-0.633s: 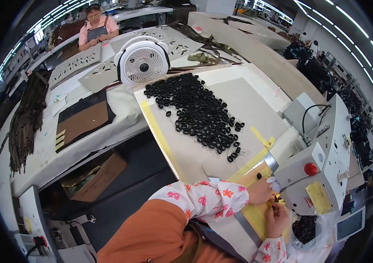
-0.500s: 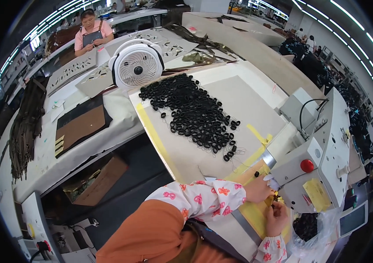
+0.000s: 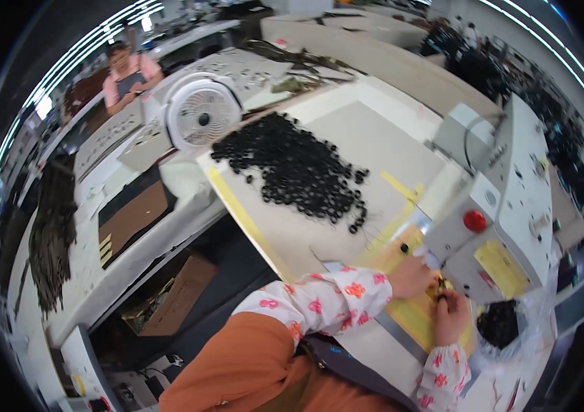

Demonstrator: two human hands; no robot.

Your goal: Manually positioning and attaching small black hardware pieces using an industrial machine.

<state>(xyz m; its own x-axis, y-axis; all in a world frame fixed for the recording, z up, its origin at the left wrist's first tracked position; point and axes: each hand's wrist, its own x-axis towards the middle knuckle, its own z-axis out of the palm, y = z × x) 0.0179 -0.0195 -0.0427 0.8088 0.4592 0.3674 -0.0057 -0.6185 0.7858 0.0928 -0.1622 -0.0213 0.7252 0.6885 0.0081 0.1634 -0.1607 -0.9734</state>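
Pinching a small dark piece [image 3: 441,296], the right hand [image 3: 452,318] has thumb and fingers drawn together just below the front of the white machine [image 3: 511,213], so the piece lies right at that machine's working end. The left hand [image 3: 411,277] reaches in flat from the machine's left, its fingertips running into the blurred spot beside the piece; whether they press on it or stand spread, I cannot tell. Floral sleeves [image 3: 329,302] cover both forearms, on the machine's near side. Just left of the machine, past the left hand, lies a single black ring [image 3: 404,248]. Under the machine's near edge sits a clear bag [image 3: 525,347] with a dark heap [image 3: 498,323] inside, and a screen [image 3: 575,302] stands at the machine's near right. On the machine's front are a red button [image 3: 474,220] and a yellow patch [image 3: 503,266]. Farther left of the machine, a large pile of black rings [image 3: 292,168] spreads over a pale board [image 3: 374,134]. Beyond that pile from the machine stands a white fan [image 3: 202,118]. Well left of the machine are an open box [image 3: 180,294], a brown panel [image 3: 135,218] and dark straps [image 3: 53,240]; a co-worker [image 3: 130,81] sits far off to the machine's left.
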